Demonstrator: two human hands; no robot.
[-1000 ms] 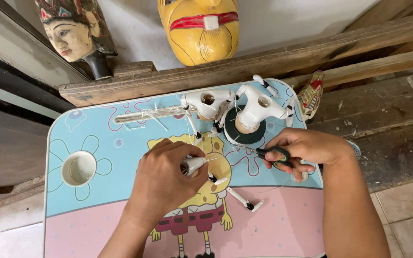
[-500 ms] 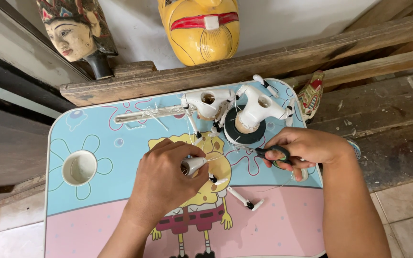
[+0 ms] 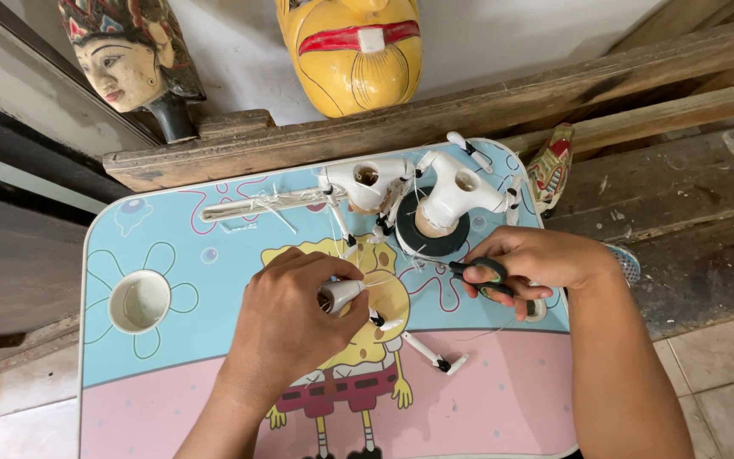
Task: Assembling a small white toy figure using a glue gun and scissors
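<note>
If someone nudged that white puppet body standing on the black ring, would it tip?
Probably: the white puppet body looks top-heavy, its wide shoulders over a narrow base on the black ring. Its jointed arms would likely flop. It seems light.

Glossy painted yellow mask [image 3: 352, 53], rough bare wooden beam [image 3: 435, 123], smooth printed plastic tabletop [image 3: 172, 365].
</note>
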